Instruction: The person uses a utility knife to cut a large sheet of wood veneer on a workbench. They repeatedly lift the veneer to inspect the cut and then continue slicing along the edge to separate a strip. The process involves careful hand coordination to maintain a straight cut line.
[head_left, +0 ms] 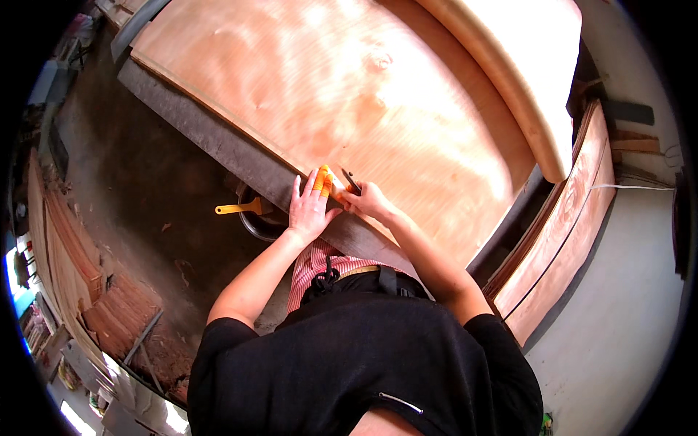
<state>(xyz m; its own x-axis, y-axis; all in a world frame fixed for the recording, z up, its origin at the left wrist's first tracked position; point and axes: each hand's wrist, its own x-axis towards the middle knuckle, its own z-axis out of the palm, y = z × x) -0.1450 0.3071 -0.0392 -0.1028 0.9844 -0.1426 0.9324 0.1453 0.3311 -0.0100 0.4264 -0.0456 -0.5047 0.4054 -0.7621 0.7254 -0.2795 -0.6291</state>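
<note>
Far left: stacked wood sheets [62, 232] on the floor. Next: grey surface [178, 112], its rim exposed along the near side. Below that rim: one yellow-handled tool [234, 208], resting in a round metal bowl [256, 229]. Centre: left hand [309, 211], open, fingers extended at the near edge of the wood sheet [349, 102], orange wraps [324, 182] on some fingers. Beside it: one dark pointed tool [350, 179], gripped in the closed right hand [372, 200], over the same edge. Condition: sheet laid out flat on the surface, so placing appears done; edge work seems under way, any finished portion too small to tell. Right: one large curled sheet [509, 80], not flattened. Far right: leaning wood panels [563, 232].
</note>
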